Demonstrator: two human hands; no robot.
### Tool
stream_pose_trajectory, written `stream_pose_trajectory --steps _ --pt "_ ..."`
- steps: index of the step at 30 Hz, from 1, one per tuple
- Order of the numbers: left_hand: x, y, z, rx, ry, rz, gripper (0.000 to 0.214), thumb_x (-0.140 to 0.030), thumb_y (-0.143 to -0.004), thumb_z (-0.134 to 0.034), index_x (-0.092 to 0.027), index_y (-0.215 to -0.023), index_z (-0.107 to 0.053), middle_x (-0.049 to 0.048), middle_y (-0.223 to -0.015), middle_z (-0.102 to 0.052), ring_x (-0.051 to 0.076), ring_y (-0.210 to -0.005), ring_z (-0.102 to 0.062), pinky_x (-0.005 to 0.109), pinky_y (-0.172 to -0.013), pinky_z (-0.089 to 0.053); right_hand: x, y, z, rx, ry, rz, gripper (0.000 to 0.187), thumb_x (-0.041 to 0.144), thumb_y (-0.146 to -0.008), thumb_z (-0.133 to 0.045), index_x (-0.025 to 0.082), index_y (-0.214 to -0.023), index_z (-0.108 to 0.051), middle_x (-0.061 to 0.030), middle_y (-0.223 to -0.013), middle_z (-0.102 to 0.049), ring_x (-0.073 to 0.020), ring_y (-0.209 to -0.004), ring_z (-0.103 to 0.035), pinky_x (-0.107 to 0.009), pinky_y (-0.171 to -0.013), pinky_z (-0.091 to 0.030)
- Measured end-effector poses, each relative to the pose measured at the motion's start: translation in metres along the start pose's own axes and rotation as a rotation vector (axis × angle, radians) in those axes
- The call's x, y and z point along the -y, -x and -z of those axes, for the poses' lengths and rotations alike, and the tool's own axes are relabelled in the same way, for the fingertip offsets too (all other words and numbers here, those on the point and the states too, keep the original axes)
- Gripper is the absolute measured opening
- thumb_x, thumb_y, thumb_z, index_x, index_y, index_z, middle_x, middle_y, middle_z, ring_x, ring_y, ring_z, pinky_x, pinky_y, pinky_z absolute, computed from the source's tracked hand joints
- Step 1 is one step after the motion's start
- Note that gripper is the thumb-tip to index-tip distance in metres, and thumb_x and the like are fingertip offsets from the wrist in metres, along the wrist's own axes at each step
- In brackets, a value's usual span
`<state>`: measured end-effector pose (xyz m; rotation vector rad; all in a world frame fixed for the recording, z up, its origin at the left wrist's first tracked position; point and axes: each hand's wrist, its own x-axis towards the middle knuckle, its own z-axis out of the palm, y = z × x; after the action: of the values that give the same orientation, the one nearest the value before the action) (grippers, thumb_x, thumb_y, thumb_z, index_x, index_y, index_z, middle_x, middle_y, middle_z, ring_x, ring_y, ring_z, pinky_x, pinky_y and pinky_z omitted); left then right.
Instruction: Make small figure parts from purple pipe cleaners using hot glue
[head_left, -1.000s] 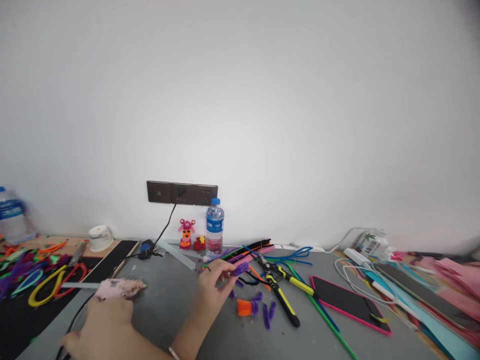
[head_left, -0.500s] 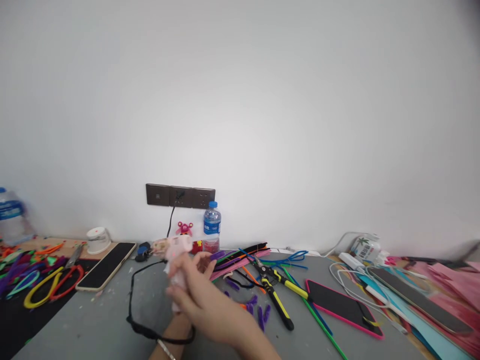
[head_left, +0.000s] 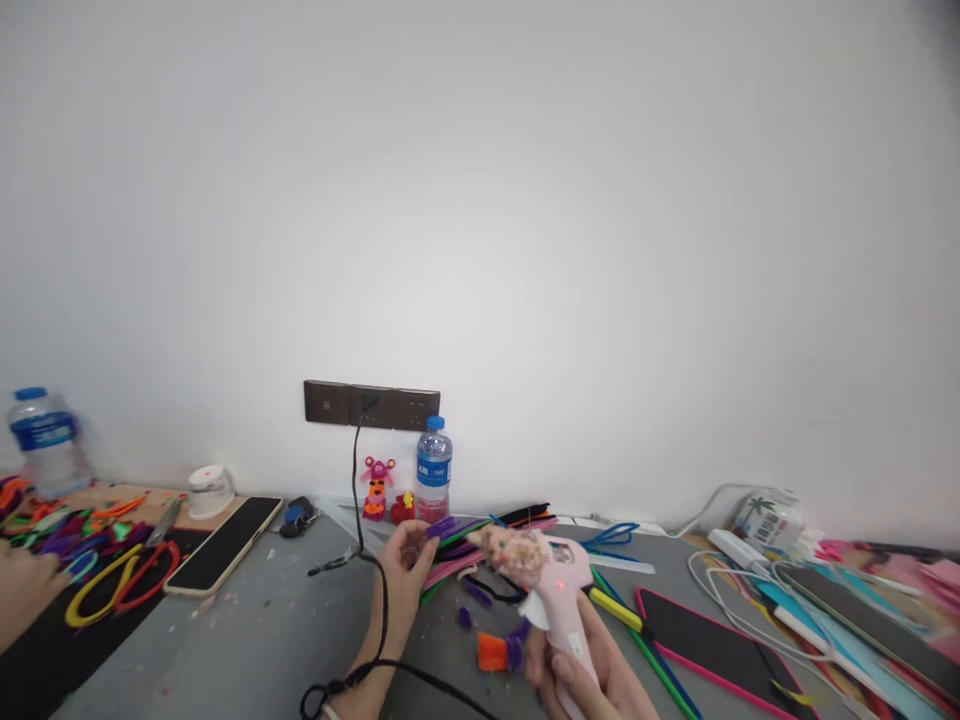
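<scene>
Glue gun (head_left: 561, 592) in R hand (head_left: 604, 668); blue btl label (head_left: 433, 472), txt illegible.

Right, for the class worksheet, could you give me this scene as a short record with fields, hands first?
Left hand: pinching a purple fuzzy piece
Right hand: gripping a pink glue gun, pointing towards the left hand
Between them: orange-and-purple piece, lying on the grey table
Power: black cord plugged into the wall sockets
By the wall: upright water bottle beside a pink-and-orange figure
Right side: pink-edged device
Far left: another person's hand, partly in view
</scene>
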<state>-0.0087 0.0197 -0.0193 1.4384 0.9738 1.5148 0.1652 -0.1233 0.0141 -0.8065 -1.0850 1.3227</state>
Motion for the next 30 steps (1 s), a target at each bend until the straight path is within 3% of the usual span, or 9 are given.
stream_pose_trajectory --steps 4,7,9,12,15,19,23,30 --pt "-0.003 0.0 0.0 -0.007 -0.002 0.028 0.022 -0.036 -0.071 -0.07 -0.016 -0.079 -0.066 0.0041 -0.072 -0.068 0.019 -0.07 -0.064 0.025 -0.06 -0.052 0.018 -0.014 -0.007 0.01 -0.277 -0.002 0.035 0.044 -0.084 -0.065 0.018 -0.069 -0.048 0.0057 -0.058 -0.039 -0.0051 -0.045 -0.029 -0.02 -0.045 -0.026" --pt "-0.001 -0.003 -0.001 -0.011 0.02 0.021 0.022 -0.035 -0.068 -0.071 -0.016 -0.078 -0.066 0.0028 -0.068 -0.065 0.018 -0.065 -0.062 0.024 -0.057 -0.05 0.027 -0.031 -0.007 0.087 -0.443 -0.089 0.03 0.04 -0.079 -0.071 0.018 -0.075 -0.052 0.0042 -0.065 -0.042 -0.0074 -0.053 -0.036 -0.02 -0.05 -0.032" --pt "0.003 -0.005 -0.002 -0.02 0.024 0.008 0.021 -0.034 -0.066 -0.072 -0.016 -0.076 -0.067 0.0022 -0.066 -0.065 0.017 -0.063 -0.061 0.023 -0.054 -0.049 0.022 -0.044 -0.004 0.152 -0.453 -0.166 0.032 0.041 -0.074 -0.076 0.018 -0.083 -0.054 0.0037 -0.068 -0.044 -0.0083 -0.056 -0.039 -0.021 -0.053 -0.034" --pt "0.007 -0.007 -0.004 -0.041 0.013 -0.013 0.019 -0.033 -0.065 -0.071 -0.016 -0.075 -0.067 0.002 -0.064 -0.064 0.017 -0.06 -0.06 0.022 -0.051 -0.047 0.003 -0.057 0.002 0.131 -0.472 -0.163 0.033 0.047 -0.079 -0.07 0.019 -0.089 -0.055 0.0066 -0.061 -0.039 -0.0059 -0.047 -0.029 -0.019 -0.047 -0.028" --pt "0.008 -0.007 -0.004 -0.049 -0.021 -0.036 0.019 -0.032 -0.068 -0.068 -0.016 -0.076 -0.067 0.0026 -0.065 -0.064 0.017 -0.06 -0.06 0.023 -0.051 -0.046 -0.015 -0.058 0.001 0.055 -0.383 -0.13 0.038 0.054 -0.082 -0.063 0.019 -0.092 -0.054 0.0087 -0.054 -0.037 -0.0051 -0.041 -0.025 -0.019 -0.042 -0.023" --pt "0.006 -0.005 -0.004 -0.039 -0.078 -0.068 0.016 -0.031 -0.07 -0.066 -0.016 -0.076 -0.067 0.0027 -0.066 -0.064 0.018 -0.061 -0.06 0.023 -0.052 -0.045 -0.027 -0.052 0.002 -0.078 -0.102 -0.084 0.043 0.057 -0.081 -0.061 0.017 -0.094 -0.054 0.0092 -0.05 -0.04 -0.0042 -0.036 -0.029 -0.018 -0.039 -0.018" --pt "0.002 -0.001 -0.005 -0.017 -0.133 -0.095 0.014 -0.03 -0.072 -0.065 -0.017 -0.077 -0.067 0.0017 -0.066 -0.064 0.016 -0.058 -0.057 0.022 -0.05 -0.042 -0.04 -0.052 0.009 -0.063 0.091 -0.103 0.055 0.068 -0.074 -0.061 0.016 -0.089 -0.053 0.0112 -0.044 -0.039 -0.0038 -0.029 -0.028 -0.017 -0.032 -0.017" --pt "-0.004 0.001 -0.005 -0.025 -0.153 -0.146 0.012 -0.028 -0.073 -0.064 -0.017 -0.077 -0.067 0.002 -0.067 -0.066 0.017 -0.06 -0.06 0.022 -0.051 -0.043 -0.053 -0.054 0.013 -0.091 0.125 -0.077 0.053 0.068 -0.075 -0.058 0.016 -0.085 -0.052 0.0119 -0.041 -0.038 -0.003 -0.027 -0.026 -0.015 -0.028 -0.018"
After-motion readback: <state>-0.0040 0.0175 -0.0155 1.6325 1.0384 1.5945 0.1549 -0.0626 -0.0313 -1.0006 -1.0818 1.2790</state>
